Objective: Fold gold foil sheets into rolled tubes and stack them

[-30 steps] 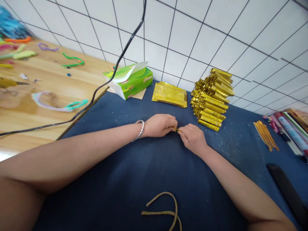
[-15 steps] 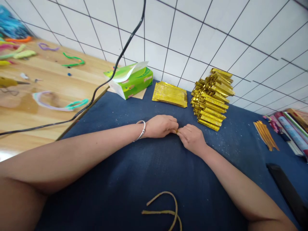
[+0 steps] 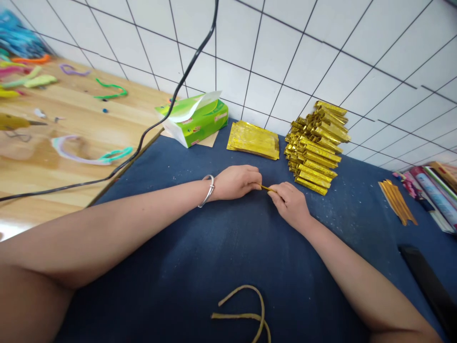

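Observation:
Above the dark blue table top (image 3: pixel 228 247), my left hand (image 3: pixel 237 183) and my right hand (image 3: pixel 291 204) face each other. Between their fingertips stretches a thin golden strip (image 3: pixel 266 188), pinched at one end by each hand. Most of the strip's ends are hidden by the fingers. A silver bangle (image 3: pixel 210 190) circles my left wrist. Beyond my left hand lies a flat stack of gold foil sheets (image 3: pixel 253 140). Past my right hand rises a pile of folded gold foil strips (image 3: pixel 316 157). Closer to me, a yellowish cord (image 3: pixel 262 307) lies curved on the table.
A green tissue pack (image 3: pixel 205 121) sits against the tiled wall. A black cable (image 3: pixel 171 100) hangs across the left. Pipe cleaners (image 3: pixel 116 88) and a glue gun (image 3: pixel 16 122) lie on the wooden table. At right are orange strips (image 3: pixel 397 201), books (image 3: pixel 432 195) and a black bar (image 3: pixel 424 281).
My hands have drawn slightly apart, so more of the golden strip shows between them. My right hand has shifted right, and both still pinch.

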`<state>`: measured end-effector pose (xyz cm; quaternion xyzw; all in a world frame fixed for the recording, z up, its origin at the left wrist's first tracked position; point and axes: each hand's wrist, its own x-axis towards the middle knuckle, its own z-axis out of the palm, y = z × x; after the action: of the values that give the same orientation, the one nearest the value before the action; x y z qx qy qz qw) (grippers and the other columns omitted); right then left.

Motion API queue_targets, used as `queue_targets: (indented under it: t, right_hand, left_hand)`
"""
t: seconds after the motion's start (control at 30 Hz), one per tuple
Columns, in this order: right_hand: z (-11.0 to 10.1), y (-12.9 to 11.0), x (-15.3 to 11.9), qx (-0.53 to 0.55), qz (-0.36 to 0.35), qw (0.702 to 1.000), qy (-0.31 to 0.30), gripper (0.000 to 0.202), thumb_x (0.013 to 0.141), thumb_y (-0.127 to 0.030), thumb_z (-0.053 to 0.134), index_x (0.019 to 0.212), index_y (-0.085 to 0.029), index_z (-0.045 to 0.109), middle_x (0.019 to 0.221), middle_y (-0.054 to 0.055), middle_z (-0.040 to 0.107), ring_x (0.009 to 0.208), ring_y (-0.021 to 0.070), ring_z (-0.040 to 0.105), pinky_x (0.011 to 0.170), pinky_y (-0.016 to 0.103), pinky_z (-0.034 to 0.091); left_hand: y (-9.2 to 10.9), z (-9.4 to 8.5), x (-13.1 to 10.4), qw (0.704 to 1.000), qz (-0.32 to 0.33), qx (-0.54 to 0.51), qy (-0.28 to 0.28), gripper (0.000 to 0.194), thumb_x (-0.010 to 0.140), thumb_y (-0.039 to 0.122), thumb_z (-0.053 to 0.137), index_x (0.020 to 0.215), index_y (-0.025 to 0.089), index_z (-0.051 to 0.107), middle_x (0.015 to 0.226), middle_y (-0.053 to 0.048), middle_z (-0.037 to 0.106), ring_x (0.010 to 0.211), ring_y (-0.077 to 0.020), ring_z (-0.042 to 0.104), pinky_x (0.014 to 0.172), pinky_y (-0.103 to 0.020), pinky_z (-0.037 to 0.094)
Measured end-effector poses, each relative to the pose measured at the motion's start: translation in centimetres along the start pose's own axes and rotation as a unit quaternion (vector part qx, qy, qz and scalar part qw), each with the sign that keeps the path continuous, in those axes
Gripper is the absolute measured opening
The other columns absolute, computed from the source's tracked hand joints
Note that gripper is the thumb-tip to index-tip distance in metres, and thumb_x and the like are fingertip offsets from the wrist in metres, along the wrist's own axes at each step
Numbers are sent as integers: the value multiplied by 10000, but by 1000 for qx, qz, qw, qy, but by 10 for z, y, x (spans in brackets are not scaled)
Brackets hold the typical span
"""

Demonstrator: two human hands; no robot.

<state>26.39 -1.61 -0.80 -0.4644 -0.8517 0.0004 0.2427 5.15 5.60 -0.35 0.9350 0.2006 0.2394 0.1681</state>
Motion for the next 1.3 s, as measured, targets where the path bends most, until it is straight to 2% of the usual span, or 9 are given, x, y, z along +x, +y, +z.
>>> queue_targets:
  t: [0.2,0.4,0.57,0.77,0.9,1.07,1.3]
  right_hand:
    - [-2,-1,-3,-26,-9,999,-22,208,913,-274,428,862,-183,608,758,36,627,730,157,541,715,287,412]
    - [1,1,-3,-15,32,999,-3,230,927,-289,396,989,-189,594,856,47,641,797,160,568,752,284,426]
    - [0,1,-5,-29,46,998,8,212,916,-294,424,887,-191,607,806,38,644,766,159,575,729,281,418]
    - [-1,1,-4,-28,65,997,8,215,920,-305,419,911,-193,602,829,41,641,780,155,569,739,275,411]
    - [-2,1,-4,-33,78,996,13,211,905,-334,449,856,-195,600,794,39,628,757,156,559,721,280,402]
    - [-2,1,-4,-60,44,997,13,245,896,-343,459,747,-188,577,688,32,587,689,153,520,672,284,373]
    - [-3,1,-5,-107,-28,993,-31,327,895,-333,446,606,-187,489,609,18,505,646,142,439,653,290,327]
  left_hand:
    - [-4,-1,-1,1000,-1,3,-14,191,891,256,449,835,165,607,819,-19,571,776,-113,543,709,-208,414]
    - [-7,-1,-1,1000,-7,-12,15,194,895,260,447,848,159,605,815,-19,565,771,-113,538,715,-213,415]
    - [-9,-2,-1,1000,-7,-18,14,200,896,266,446,839,160,606,809,-19,565,761,-113,538,706,-215,415]
    - [-10,-2,-1,1000,-9,-16,24,216,900,278,439,838,160,610,803,-23,566,769,-119,541,714,-224,419]
    - [-11,-3,-1,999,-17,-20,28,208,897,270,446,841,157,611,812,-21,571,770,-116,541,716,-222,418]
    - [-11,-4,-1,999,-19,-21,24,211,896,268,447,836,157,616,805,-20,570,764,-115,540,715,-223,418]
    - [-12,-3,0,1000,-5,-30,2,207,894,262,448,836,161,619,809,-25,582,774,-118,549,727,-220,419]
